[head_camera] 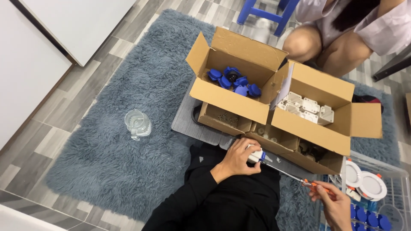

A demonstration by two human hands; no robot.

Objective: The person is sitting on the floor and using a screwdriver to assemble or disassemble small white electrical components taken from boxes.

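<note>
White housing (255,155) sits clamped in our left hand (236,159); right hand (333,202) grips the screwdriver (287,174). Our support is only the lap, so the tip could slip off.

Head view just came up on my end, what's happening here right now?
A person seated on a grey shaggy rug holds a small white and blue plastic part in the left hand. The right hand grips an orange-handled screwdriver, its tip at the part. Open cardboard boxes in front hold blue plastic caps and white plastic housings. Another person sits opposite.
</note>
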